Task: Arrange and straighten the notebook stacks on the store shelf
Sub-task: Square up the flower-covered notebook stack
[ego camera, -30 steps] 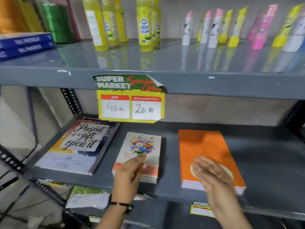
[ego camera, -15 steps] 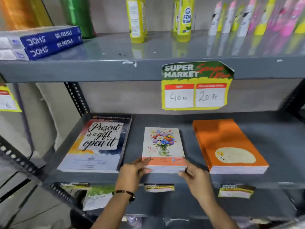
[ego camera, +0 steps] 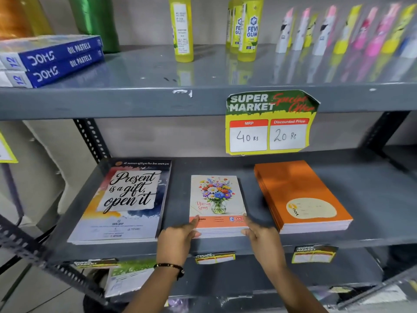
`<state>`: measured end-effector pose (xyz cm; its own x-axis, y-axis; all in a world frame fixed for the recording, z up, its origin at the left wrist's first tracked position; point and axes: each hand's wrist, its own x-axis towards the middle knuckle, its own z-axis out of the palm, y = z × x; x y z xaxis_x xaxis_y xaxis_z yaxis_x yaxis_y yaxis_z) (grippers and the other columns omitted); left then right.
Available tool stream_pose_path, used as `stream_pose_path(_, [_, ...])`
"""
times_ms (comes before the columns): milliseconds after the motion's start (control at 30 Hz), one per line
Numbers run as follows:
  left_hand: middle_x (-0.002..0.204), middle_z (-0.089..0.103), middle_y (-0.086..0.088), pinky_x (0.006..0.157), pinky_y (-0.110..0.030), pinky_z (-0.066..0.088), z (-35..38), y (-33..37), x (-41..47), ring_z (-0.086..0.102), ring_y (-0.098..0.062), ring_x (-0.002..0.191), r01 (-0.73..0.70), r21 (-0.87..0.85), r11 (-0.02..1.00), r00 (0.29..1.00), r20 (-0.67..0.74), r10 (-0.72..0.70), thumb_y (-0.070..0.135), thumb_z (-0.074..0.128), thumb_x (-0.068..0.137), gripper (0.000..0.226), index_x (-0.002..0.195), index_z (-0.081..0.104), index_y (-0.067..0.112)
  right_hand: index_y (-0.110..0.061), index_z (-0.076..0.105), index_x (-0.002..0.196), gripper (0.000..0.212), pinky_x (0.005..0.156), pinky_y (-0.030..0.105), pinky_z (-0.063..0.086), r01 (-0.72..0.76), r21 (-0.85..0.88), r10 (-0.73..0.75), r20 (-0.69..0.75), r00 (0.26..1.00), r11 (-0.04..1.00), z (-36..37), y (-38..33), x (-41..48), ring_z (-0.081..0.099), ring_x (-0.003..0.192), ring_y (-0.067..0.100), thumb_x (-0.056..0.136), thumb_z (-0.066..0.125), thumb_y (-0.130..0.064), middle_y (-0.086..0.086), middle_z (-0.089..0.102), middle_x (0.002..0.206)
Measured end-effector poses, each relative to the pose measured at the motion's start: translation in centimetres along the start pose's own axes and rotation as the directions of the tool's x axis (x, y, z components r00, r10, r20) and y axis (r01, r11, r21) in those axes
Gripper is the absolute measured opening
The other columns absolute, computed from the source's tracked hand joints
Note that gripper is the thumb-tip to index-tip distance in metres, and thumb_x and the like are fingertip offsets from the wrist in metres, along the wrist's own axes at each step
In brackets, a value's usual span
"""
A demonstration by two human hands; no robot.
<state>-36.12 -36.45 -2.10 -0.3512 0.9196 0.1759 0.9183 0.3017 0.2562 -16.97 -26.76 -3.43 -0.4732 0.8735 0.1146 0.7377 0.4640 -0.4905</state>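
Three notebook stacks lie on the grey middle shelf (ego camera: 372, 227). At the left is a large stack with "Present is a gift, open it" (ego camera: 126, 199) on its cover. In the middle sits a small flower-cover stack (ego camera: 216, 199). An orange stack (ego camera: 297, 190) lies to the right, turned slightly clockwise. My left hand (ego camera: 178, 238) grips the flower stack's front left corner, thumb on the cover. My right hand (ego camera: 259, 236) holds its front right corner. Both wrists reach in from below.
A "Super Market" price tag (ego camera: 268, 123) hangs from the upper shelf edge. Above stand blue oil pastel boxes (ego camera: 52, 59), yellow gum bottles (ego camera: 248, 30) and several coloured tubes (ego camera: 338, 30). Slotted steel uprights (ego camera: 90, 136) frame the shelf. More price tags and paper goods sit below.
My right hand left the orange stack and came to the flower stack's front right corner. Both hands now hold that stack, which lies squarer to the shelf edge. The camera view moved left and closer.
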Motion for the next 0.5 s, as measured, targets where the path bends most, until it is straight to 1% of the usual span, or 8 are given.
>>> stream_pose_path(67, [0.032,0.060,0.006,0.024,-0.008,0.030,0.3,0.0,-0.2,0.048,-0.009,0.022,-0.011,0.032,0.999,0.999,0.030,0.010,0.026,0.096,0.023,0.061,0.081,0.078,0.028,-0.019,0.045,0.131,0.042,0.065,0.029,0.049,-0.011,0.027,0.011,0.005,1.000,1.000,-0.1,0.2,0.1,0.066,0.078,0.024,0.091,0.050,-0.009,0.013,0.074,0.097])
stream_pose_path(167, [0.031,0.057,0.002,0.024,-0.009,0.028,0.8,0.2,-0.5,0.046,-0.011,0.021,-0.019,0.078,0.997,0.998,0.060,0.014,0.015,0.095,0.020,0.067,0.085,0.078,0.025,-0.018,0.049,0.128,0.038,0.070,0.030,0.050,-0.036,0.087,0.034,0.020,0.999,0.996,-0.3,0.2,0.2,0.064,0.081,0.023,0.090,0.052,-0.010,0.012,0.073,0.099])
stream_pose_path(233, [0.033,0.060,0.004,0.024,-0.010,0.029,0.8,0.2,-0.5,0.047,-0.010,0.021,-0.027,0.073,0.997,0.998,0.060,0.022,0.011,0.094,0.021,0.066,0.084,0.079,0.024,-0.018,0.050,0.127,0.037,0.071,0.030,0.050,-0.046,0.120,0.044,0.020,0.999,0.992,-0.4,0.3,0.4,0.063,0.081,0.022,0.090,0.053,-0.012,0.011,0.073,0.100])
stream_pose_path(267, [0.034,0.061,0.004,0.024,-0.010,0.029,0.6,0.3,-0.5,0.048,-0.010,0.022,-0.028,0.083,0.996,0.997,0.068,0.022,0.013,0.095,0.022,0.065,0.084,0.078,0.024,-0.019,0.051,0.126,0.037,0.071,0.031,0.051,-0.049,0.132,0.046,0.023,0.999,0.990,-0.4,0.3,0.4,0.063,0.080,0.022,0.090,0.054,-0.013,0.012,0.073,0.100])
stream_pose_path(333, [0.033,0.061,0.004,0.024,-0.010,0.030,0.5,0.1,-0.3,0.048,-0.009,0.022,-0.037,0.102,0.994,0.997,0.076,0.029,0.022,0.096,0.024,0.061,0.082,0.078,0.026,-0.019,0.052,0.125,0.037,0.073,0.032,0.052,-0.061,0.161,0.055,0.038,0.998,0.985,-0.5,0.4,0.4,0.063,0.081,0.022,0.088,0.056,-0.015,0.013,0.073,0.100])
stream_pose_path(400, [0.033,0.059,0.005,0.022,-0.010,0.031,0.6,-0.3,0.1,0.049,-0.009,0.022,-0.058,0.119,0.991,0.995,0.085,0.048,0.032,0.095,0.025,0.058,0.080,0.078,0.029,-0.018,0.054,0.123,0.038,0.074,0.030,0.053,-0.053,0.206,0.043,0.054,0.998,0.977,-0.9,0.4,0.5,0.064,0.082,0.018,0.086,0.061,-0.018,0.010,0.073,0.102])
stream_pose_path(467, [0.037,0.063,0.007,0.022,-0.011,0.035,0.4,-0.5,0.4,0.053,-0.009,0.025,-0.041,0.100,0.994,0.996,0.086,0.033,0.035,0.095,0.027,0.055,0.079,0.077,0.030,-0.017,0.057,0.120,0.039,0.078,0.030,0.054,-0.039,0.254,0.024,0.063,0.998,0.967,-1.5,0.5,0.6,0.065,0.084,0.015,0.082,0.065,-0.021,0.005,0.073,0.105])
stream_pose_path(500, [0.041,0.066,0.008,0.024,-0.012,0.038,0.0,-0.6,0.4,0.057,-0.010,0.029,-0.047,0.099,0.994,0.996,0.079,0.039,0.034,0.094,0.031,0.051,0.080,0.077,0.029,-0.016,0.058,0.119,0.038,0.079,0.029,0.054,-0.041,0.268,0.025,0.063,0.998,0.962,-1.7,0.5,0.7,0.066,0.084,0.014,0.082,0.066,-0.021,0.004,0.073,0.105])
